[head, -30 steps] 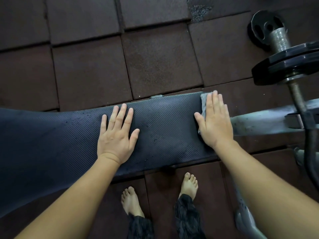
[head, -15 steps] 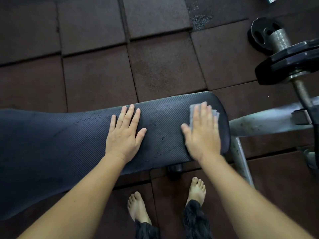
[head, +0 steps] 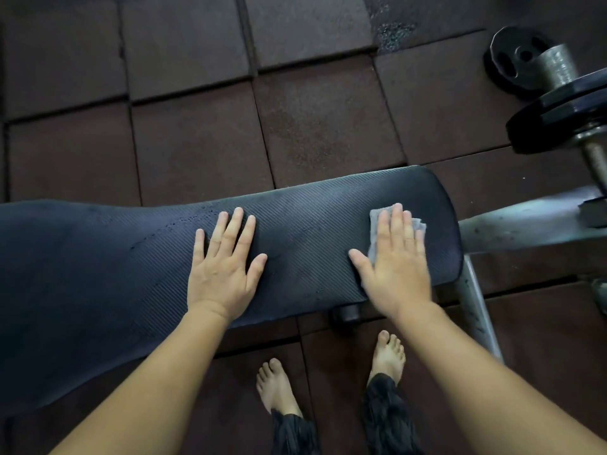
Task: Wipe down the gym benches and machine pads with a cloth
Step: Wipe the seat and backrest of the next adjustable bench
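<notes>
A long black ribbed bench pad (head: 312,231) runs across the view from the left edge to its rounded right end. My left hand (head: 225,264) lies flat on the pad's middle, fingers spread, holding nothing. My right hand (head: 397,261) presses flat on a small grey cloth (head: 374,231) near the pad's right end. Only the cloth's left strip and a corner past my fingertips show.
The bench's grey metal frame (head: 512,224) sticks out to the right, with a leg (head: 476,310) running down. A barbell with black weight plates (head: 558,116) hangs at the upper right, above a plate on the floor (head: 509,60). Dark rubber floor tiles (head: 197,142) lie behind. My bare feet (head: 387,356) stand under the bench.
My right hand has slid the cloth from the pad's far right edge leftward and nearer, onto the pad's top. The view has shifted, and the left hand stays flat on the pad.
</notes>
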`<action>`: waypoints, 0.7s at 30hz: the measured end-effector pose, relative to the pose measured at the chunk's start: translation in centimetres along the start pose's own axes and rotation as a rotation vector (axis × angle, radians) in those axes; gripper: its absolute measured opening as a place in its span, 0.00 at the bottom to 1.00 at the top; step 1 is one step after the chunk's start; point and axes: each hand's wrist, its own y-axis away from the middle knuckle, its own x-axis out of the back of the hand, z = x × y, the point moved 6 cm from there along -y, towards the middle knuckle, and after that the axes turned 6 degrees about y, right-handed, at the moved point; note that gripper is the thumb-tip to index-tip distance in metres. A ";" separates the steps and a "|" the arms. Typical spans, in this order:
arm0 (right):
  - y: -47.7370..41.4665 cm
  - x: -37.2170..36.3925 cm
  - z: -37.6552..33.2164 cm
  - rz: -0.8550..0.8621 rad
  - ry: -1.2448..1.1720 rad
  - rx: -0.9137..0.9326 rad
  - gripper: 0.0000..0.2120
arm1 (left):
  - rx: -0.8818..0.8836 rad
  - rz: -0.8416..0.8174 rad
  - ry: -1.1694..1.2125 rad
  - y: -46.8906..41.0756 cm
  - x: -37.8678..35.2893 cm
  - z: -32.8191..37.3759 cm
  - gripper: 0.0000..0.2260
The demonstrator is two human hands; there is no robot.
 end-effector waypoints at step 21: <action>-7.0 2.1 -13.7 0.000 -0.022 0.180 0.37 | -0.031 0.070 0.028 0.0 -0.2 -0.4 0.31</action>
